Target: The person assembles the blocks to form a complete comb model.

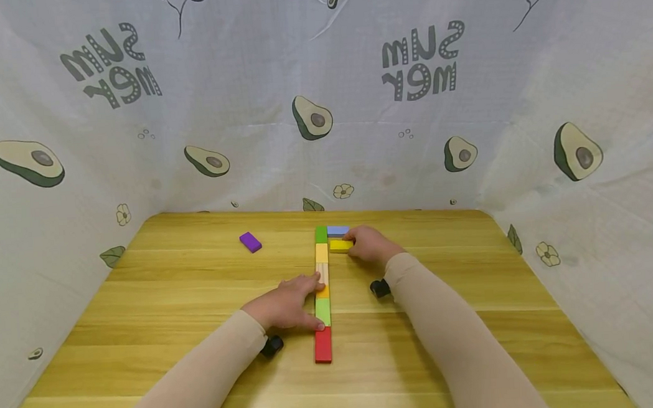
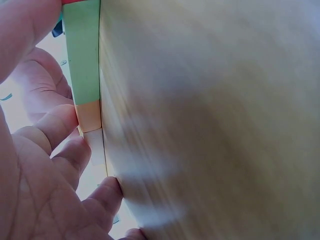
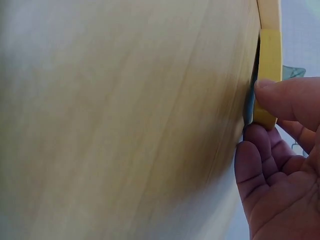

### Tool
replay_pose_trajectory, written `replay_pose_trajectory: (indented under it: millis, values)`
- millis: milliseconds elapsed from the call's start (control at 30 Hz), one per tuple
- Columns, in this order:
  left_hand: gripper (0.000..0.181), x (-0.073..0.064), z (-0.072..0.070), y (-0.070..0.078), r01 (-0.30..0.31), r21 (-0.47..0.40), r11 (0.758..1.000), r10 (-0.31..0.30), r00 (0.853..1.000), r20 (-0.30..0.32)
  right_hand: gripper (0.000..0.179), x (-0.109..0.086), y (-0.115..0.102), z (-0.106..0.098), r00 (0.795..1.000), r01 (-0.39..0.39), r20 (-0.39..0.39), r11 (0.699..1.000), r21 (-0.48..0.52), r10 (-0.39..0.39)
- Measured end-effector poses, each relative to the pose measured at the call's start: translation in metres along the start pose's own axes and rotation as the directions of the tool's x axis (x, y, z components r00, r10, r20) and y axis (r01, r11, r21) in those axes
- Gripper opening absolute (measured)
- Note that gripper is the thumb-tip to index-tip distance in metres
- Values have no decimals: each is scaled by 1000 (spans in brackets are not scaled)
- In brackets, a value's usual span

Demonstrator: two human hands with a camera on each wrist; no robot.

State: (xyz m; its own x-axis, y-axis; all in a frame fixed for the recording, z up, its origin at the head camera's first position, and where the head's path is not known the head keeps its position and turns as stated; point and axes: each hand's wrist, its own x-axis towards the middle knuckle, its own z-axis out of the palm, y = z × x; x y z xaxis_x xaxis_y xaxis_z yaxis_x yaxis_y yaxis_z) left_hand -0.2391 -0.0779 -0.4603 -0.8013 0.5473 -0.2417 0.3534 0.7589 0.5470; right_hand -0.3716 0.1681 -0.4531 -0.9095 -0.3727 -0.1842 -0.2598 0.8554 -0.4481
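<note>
A straight column of flat blocks runs away from me: a red block [image 1: 323, 346] nearest, then a light green block [image 1: 323, 313], an orange block [image 1: 323, 293], a pale wood block [image 1: 322, 273], a light orange block [image 1: 321, 253] and a dark green block [image 1: 321, 234]. My left hand [image 1: 284, 303] rests against its left side, fingers spread. A blue block [image 1: 336, 231] lies right of the dark green one. In front of it, my right hand [image 1: 372, 245] pinches a yellow block [image 3: 271, 55] between thumb and fingers, its far end by the light orange block.
A purple block [image 1: 250, 242] lies by itself at the back left of the wooden table [image 1: 453, 346]. Behind and beside the table hangs a white cloth [image 1: 251, 77] printed with avocados. Dark wrist-worn pieces show under both wrists.
</note>
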Motion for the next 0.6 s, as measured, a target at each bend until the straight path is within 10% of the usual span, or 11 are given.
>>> replay_pose_trajectory:
  millis: [600]
  values:
    - [88, 0, 1, 0, 4, -11, 1000, -4, 1000, -4, 43, 4, 3, 6, 999, -31, -21, 997, 77, 32]
